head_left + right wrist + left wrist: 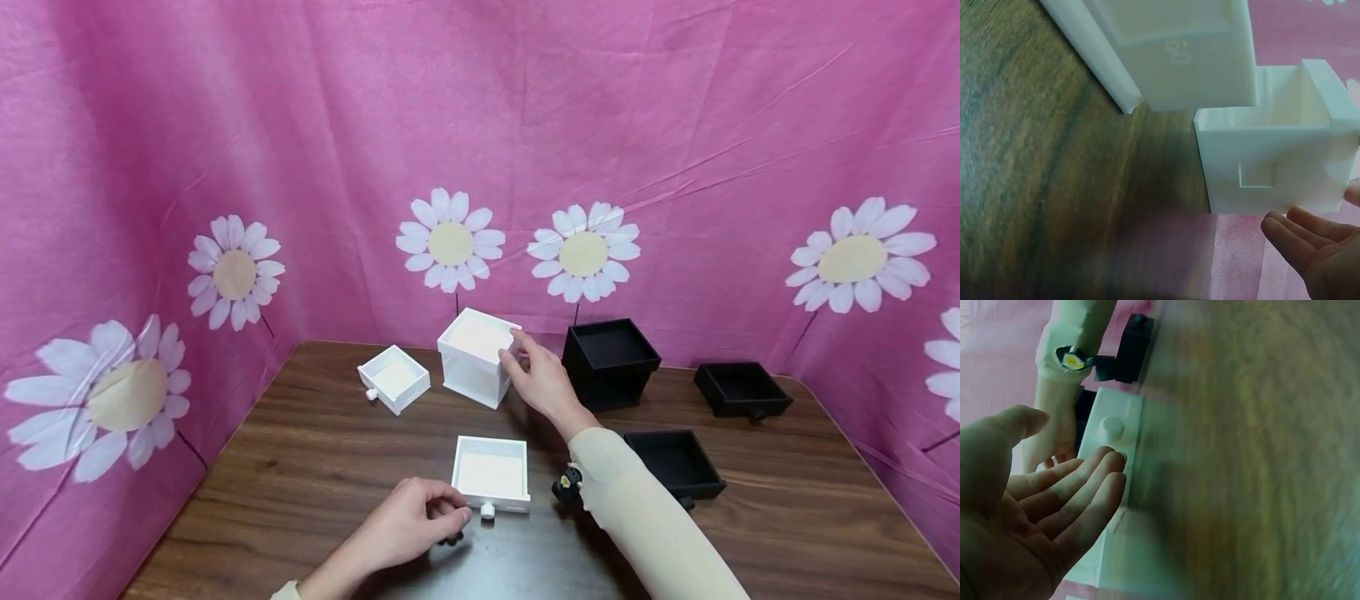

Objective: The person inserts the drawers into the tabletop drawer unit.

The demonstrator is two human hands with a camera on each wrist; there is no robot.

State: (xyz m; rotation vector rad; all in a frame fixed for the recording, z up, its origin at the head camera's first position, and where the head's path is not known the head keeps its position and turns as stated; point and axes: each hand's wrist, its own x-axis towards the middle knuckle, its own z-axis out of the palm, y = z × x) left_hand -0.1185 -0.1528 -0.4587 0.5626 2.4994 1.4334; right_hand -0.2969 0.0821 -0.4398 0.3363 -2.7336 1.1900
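A small white drawer [491,473] lies on the table near me, its round knob [487,511] facing me. At its left front corner is my left hand [411,523]; the left wrist view shows its fingers [1088,503] nearly straight beside the drawer. Farther back stands a white cabinet [472,375] with a hollow front. My right hand [542,385] is at its right side, thumb and forefinger by the top edge. In the right wrist view the fingers [1291,240] extend along the cabinet's side wall. Whether they press on it I cannot tell.
Another white drawer [395,379] sits turned at the back left. A black cabinet [609,362] stands just right of my right hand, with black drawers [742,389] farther right and near my right sleeve [645,508]. Pink flowered cloth [360,167] hangs behind the wooden table [300,450].
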